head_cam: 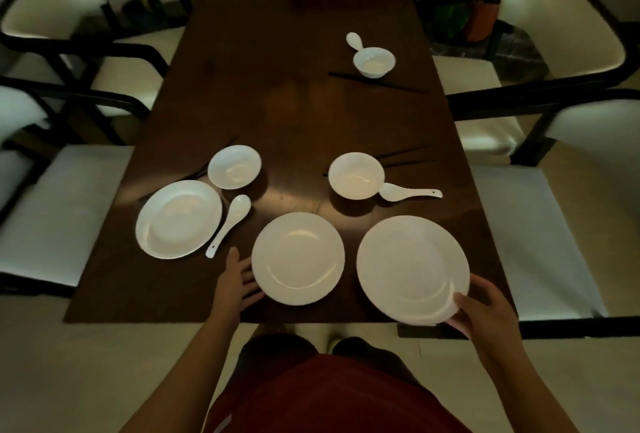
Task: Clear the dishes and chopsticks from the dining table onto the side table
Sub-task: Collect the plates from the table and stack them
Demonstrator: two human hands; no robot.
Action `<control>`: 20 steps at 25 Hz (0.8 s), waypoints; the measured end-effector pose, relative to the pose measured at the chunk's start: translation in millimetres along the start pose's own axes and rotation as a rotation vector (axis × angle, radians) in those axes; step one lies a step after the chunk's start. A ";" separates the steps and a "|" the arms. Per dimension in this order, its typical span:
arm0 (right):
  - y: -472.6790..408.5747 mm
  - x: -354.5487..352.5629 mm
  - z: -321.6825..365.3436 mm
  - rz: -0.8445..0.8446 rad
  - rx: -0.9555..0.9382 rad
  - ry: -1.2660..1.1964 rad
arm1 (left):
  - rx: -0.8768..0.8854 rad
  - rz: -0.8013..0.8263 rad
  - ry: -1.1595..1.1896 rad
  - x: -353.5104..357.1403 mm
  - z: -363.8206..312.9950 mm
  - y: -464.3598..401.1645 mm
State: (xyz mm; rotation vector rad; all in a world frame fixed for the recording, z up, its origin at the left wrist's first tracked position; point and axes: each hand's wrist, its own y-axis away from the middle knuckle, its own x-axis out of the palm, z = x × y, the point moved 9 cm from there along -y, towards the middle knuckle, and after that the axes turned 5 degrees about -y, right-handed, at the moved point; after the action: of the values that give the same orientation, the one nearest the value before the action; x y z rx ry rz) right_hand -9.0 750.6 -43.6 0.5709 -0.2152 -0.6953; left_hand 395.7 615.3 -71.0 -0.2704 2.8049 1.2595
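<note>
Three white plates lie along the near part of the dark wooden dining table point(298, 114): a left plate point(178, 219), a middle plate point(298, 258) and a right plate point(412, 268). My right hand point(479, 308) grips the near right rim of the right plate, thumb on top. My left hand point(237, 282) rests open on the table, fingers touching the middle plate's left edge. Behind stand a left bowl point(234, 166), a right bowl point(356, 175) and a far bowl point(374, 62), each with a white spoon point(228, 224) point(408, 193) point(354, 40) and dark chopsticks point(381, 81) nearby.
Cream-cushioned chairs with black frames flank the table: two on the left point(59, 211) and two on the right point(530, 235). Potted plants point(481, 20) stand beyond the far end. The side table is not in view.
</note>
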 end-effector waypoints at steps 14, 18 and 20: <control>-2.2 200.3 -25.5 0.347 0.055 0.207 | 0.153 0.056 -0.265 -4.4 -12.1 -9.5; -5.3 202.5 -28.4 0.321 0.012 0.298 | 0.192 0.035 -0.317 -7.0 -13.2 -13.9; -7.6 200.3 -19.8 0.302 -0.097 0.500 | 0.211 0.024 -0.326 -7.4 -12.6 -14.0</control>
State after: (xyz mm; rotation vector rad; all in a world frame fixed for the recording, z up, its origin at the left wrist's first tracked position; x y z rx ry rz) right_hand 145.0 622.5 -64.0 0.5868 0.1961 -0.2538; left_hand 405.8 597.8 -72.1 -0.0174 2.6323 0.9032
